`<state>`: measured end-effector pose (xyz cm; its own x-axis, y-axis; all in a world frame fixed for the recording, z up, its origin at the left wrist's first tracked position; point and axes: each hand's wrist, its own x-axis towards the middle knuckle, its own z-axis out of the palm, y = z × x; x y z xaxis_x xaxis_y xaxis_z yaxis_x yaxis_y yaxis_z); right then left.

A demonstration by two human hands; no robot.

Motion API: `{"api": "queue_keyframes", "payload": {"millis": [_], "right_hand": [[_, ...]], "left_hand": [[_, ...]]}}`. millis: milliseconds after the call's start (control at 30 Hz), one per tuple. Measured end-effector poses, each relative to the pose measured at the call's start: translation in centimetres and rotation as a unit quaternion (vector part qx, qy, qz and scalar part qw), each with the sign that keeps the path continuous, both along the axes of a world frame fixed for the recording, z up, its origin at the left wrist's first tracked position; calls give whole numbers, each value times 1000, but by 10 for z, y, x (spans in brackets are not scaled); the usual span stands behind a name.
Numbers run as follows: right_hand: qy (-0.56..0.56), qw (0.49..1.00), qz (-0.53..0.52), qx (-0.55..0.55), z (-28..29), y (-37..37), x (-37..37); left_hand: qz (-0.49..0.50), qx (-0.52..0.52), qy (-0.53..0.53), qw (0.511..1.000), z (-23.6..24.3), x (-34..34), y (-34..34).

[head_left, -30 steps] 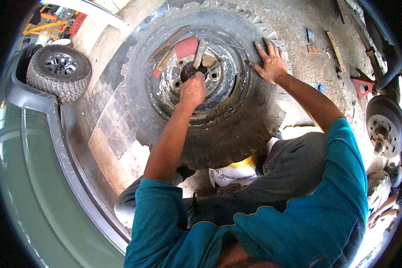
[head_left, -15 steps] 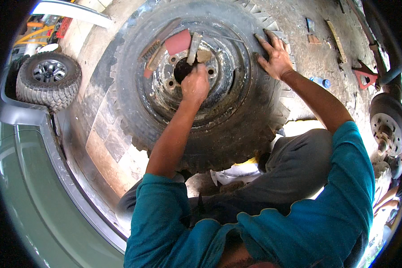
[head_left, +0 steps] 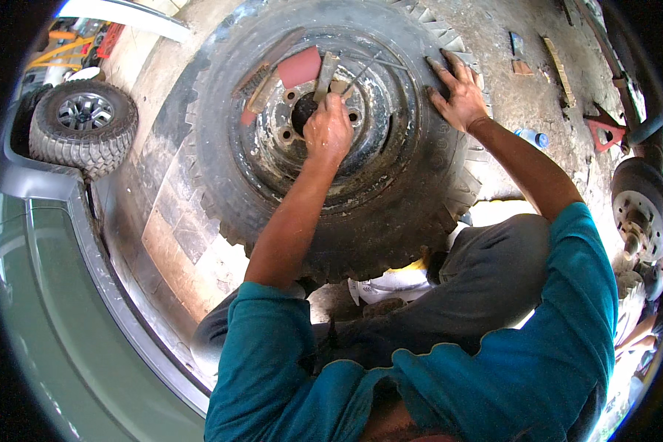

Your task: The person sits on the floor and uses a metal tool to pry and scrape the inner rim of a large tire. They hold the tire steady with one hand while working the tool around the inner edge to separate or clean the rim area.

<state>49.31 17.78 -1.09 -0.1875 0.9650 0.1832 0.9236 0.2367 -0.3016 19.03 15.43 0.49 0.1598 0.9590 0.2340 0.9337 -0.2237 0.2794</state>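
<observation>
A large black tyre [head_left: 390,228] lies flat in front of me around a worn, scuffed steel wheel rim [head_left: 283,173]. My left hand [head_left: 327,131] is closed over the rim's middle, beside the centre hole. A thin metal rod [head_left: 362,72] sticks out of its fist toward the far right. My right hand [head_left: 460,96] rests on the tyre's right sidewall, fingers spread. Just beyond my left hand lie a flat scraper [head_left: 326,75] and a red sheet of sandpaper [head_left: 300,66]. A wire brush [head_left: 252,79] lies to their left, and another thin bar [head_left: 387,64] crosses the rim's far edge.
Another tyre on an alloy wheel [head_left: 85,118] stands at the left, by a green vehicle panel [head_left: 59,295]. On the floor at right are a plastic bottle [head_left: 532,138], a wooden strip [head_left: 560,72] and a red stand [head_left: 602,132]. A hub with a disc [head_left: 636,221] is farther right.
My left hand has shifted slightly right and away from me, and the thin rod now shows above its fist. My right hand stays on the tyre.
</observation>
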Motion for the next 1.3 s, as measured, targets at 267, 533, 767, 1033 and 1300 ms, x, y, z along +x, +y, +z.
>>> {"api": "queue_keyframes", "payload": {"millis": [267,533,767,1033,1300], "right_hand": [[-2,1000,-2,12,-1,0,1],[14,1000,2,28,1,-1,0],[18,1000,-3,18,-2,-1,1],[27,999,4,31,-3,0,2],[19,999,0,26,0,-1,1]], "left_hand": [[-4,-3,-3,1000,-1,-4,-1],[-7,-11,-12,1000,-3,-6,1],[7,-48,23,999,-9,2,-2],[1,-24,4,1000,-8,-4,-3],[11,-91,42,995,-11,-5,-6]]}}
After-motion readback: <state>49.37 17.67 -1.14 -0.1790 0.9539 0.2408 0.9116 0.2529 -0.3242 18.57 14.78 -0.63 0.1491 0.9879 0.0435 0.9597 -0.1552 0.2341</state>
